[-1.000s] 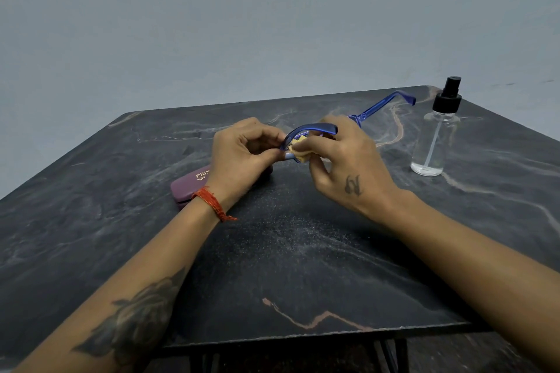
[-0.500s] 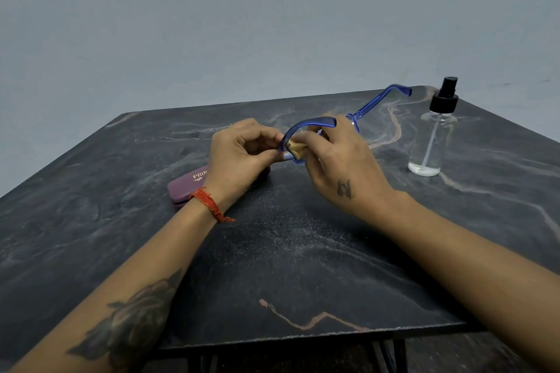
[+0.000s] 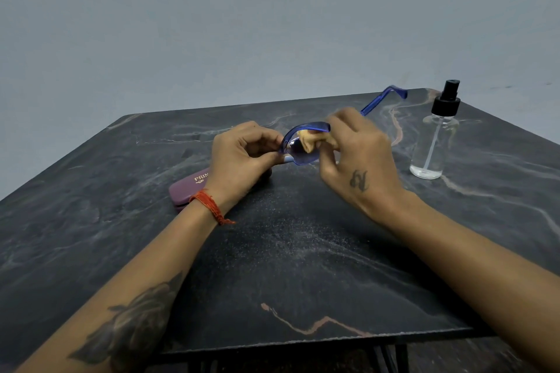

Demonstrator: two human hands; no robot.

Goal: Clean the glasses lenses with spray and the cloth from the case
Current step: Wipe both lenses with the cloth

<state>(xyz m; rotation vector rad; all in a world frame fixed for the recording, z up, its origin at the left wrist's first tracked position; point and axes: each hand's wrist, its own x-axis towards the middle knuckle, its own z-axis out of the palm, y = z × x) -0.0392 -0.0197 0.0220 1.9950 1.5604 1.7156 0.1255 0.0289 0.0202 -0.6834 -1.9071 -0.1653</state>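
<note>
Blue-framed glasses (image 3: 298,152) hang above the middle of the dark marble table (image 3: 303,251). My left hand (image 3: 242,157) pinches the frame at its left end. My right hand (image 3: 357,157) pinches a small yellow cloth (image 3: 309,139) against one lens. One blue temple arm (image 3: 385,100) sticks out to the upper right behind the right hand. The other lens is hidden by my fingers. A maroon glasses case (image 3: 191,188) lies shut on the table under my left wrist.
A clear spray bottle (image 3: 435,142) with a black pump top stands upright at the right of the table, apart from my right hand. A plain grey wall rises behind the table's far edge.
My right hand has shifted the cloth on the lens and the glasses have tilted, so the temple arm points higher. The left hand keeps its pinch.
</note>
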